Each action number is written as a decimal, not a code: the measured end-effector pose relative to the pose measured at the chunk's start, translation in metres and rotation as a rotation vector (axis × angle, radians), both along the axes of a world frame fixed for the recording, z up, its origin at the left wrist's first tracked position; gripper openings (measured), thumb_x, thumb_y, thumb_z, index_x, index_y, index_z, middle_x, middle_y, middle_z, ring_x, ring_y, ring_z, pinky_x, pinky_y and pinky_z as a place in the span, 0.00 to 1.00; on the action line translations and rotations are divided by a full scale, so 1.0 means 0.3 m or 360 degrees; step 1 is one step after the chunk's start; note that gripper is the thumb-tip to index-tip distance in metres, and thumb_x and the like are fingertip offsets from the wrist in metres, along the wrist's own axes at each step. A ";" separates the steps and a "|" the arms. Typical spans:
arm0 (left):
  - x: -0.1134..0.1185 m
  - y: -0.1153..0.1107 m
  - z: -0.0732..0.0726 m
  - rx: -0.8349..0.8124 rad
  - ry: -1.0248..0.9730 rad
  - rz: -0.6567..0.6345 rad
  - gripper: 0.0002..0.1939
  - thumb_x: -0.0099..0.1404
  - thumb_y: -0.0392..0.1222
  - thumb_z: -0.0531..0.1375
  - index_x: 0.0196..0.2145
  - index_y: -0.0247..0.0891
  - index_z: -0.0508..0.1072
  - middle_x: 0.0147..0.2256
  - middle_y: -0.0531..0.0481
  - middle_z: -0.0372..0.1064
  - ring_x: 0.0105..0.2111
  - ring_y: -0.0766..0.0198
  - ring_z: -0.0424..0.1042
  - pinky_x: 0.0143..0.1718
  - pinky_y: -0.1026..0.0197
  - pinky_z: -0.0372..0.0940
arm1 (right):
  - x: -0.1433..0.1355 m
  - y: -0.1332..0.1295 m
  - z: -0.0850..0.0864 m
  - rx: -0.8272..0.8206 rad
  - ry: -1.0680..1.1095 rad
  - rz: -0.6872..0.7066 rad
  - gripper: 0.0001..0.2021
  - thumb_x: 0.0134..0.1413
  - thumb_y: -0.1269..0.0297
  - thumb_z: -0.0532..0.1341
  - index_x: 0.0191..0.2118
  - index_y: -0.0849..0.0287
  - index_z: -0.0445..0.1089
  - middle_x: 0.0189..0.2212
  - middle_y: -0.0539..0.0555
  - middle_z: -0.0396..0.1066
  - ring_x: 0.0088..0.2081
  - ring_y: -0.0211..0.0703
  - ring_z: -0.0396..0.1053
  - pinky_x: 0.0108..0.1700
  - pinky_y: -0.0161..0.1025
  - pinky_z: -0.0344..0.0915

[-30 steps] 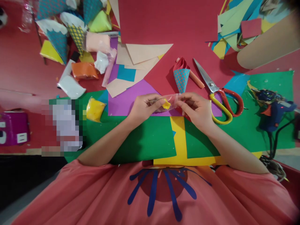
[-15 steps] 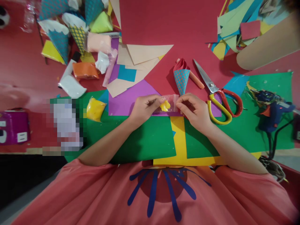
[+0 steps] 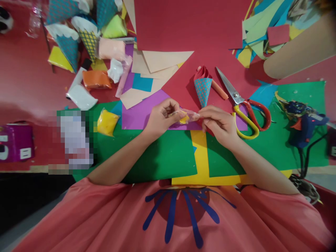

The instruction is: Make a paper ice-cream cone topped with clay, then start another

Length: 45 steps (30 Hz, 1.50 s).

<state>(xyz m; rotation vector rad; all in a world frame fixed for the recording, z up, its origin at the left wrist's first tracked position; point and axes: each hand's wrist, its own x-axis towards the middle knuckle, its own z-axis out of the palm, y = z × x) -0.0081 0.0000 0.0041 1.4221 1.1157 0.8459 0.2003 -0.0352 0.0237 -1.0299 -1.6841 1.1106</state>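
Observation:
Between my two hands is a small clear zip bag (image 3: 193,116) with a yellow lump of clay (image 3: 184,119) inside. My left hand (image 3: 163,117) pinches its left end, close to the lump. The fingers of my right hand (image 3: 219,124) are closed on the opposite end. The bag looks tilted and crumpled. Just beyond my right hand lies a small paper cone (image 3: 203,89), blue with a pink pattern and red paper at its wide end. An orange stick-like roll (image 3: 219,89) rests beside the cone. Scissors (image 3: 240,101) with red and yellow handles lie to the right.
Green sheets (image 3: 157,154) and a purple sheet (image 3: 136,119) lie under my arms. A yellow clay packet (image 3: 107,121) is on the left. Patterned cones (image 3: 67,45) and clay packets fill the back left. A blue glue gun (image 3: 304,129) and a cardboard tube (image 3: 299,49) stand out on the right.
The bag was spread flat facing me and is now tilted and bunched. My left fingers have curled in more, and my right hand has turned over its end of the bag.

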 end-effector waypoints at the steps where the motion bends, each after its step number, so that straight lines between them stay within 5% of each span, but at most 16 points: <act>1: 0.002 -0.001 0.005 0.0006 -0.0023 0.0011 0.26 0.56 0.67 0.64 0.27 0.41 0.65 0.21 0.57 0.62 0.20 0.71 0.63 0.19 0.66 0.60 | 0.003 0.001 0.002 0.0064 -0.0019 0.0024 0.14 0.58 0.75 0.54 0.39 0.56 0.76 0.36 0.52 0.74 0.30 0.35 0.72 0.33 0.36 0.71; 7: 0.008 -0.007 0.021 -0.0005 -0.0225 -0.0017 0.23 0.61 0.63 0.63 0.27 0.37 0.73 0.22 0.55 0.69 0.20 0.72 0.68 0.23 0.68 0.64 | -0.001 0.006 0.000 0.0253 -0.0196 -0.0094 0.13 0.60 0.74 0.56 0.40 0.55 0.78 0.32 0.51 0.75 0.35 0.37 0.74 0.38 0.36 0.72; 14: -0.010 -0.004 -0.001 0.0012 -0.0403 -0.0106 0.19 0.54 0.55 0.71 0.36 0.38 0.77 0.33 0.51 0.75 0.33 0.67 0.75 0.34 0.66 0.71 | -0.018 0.004 -0.004 -0.0143 -0.0125 -0.0259 0.05 0.56 0.66 0.65 0.37 0.58 0.78 0.34 0.52 0.80 0.37 0.41 0.77 0.43 0.40 0.74; 23: 0.006 -0.006 0.005 -0.0093 -0.0345 -0.0095 0.19 0.51 0.54 0.73 0.27 0.36 0.74 0.24 0.55 0.71 0.25 0.72 0.69 0.27 0.69 0.67 | -0.012 -0.004 -0.016 -0.0275 -0.0137 -0.0148 0.17 0.52 0.58 0.69 0.47 0.57 0.78 0.33 0.51 0.79 0.29 0.38 0.72 0.33 0.38 0.71; 32: -0.006 -0.006 -0.012 -0.0159 -0.0406 -0.0164 0.20 0.52 0.52 0.72 0.39 0.38 0.80 0.36 0.50 0.78 0.36 0.62 0.77 0.40 0.59 0.74 | -0.012 -0.006 -0.025 -0.0121 -0.0173 -0.0214 0.13 0.55 0.61 0.67 0.46 0.56 0.77 0.46 0.56 0.80 0.47 0.48 0.78 0.51 0.46 0.73; 40: -0.001 -0.004 -0.006 -0.0027 -0.0456 -0.0142 0.19 0.53 0.51 0.73 0.38 0.38 0.78 0.38 0.50 0.77 0.39 0.63 0.77 0.42 0.61 0.73 | -0.024 -0.010 -0.002 -0.0059 -0.0178 -0.0284 0.03 0.56 0.65 0.64 0.33 0.57 0.71 0.25 0.48 0.75 0.24 0.34 0.71 0.27 0.34 0.68; 45: -0.007 0.000 -0.021 -0.0029 -0.0506 -0.0037 0.20 0.51 0.52 0.73 0.37 0.38 0.77 0.34 0.52 0.76 0.35 0.65 0.76 0.37 0.62 0.74 | -0.014 -0.002 -0.002 -0.0204 0.0066 -0.0365 0.06 0.56 0.61 0.64 0.34 0.55 0.67 0.22 0.45 0.70 0.21 0.32 0.68 0.23 0.32 0.64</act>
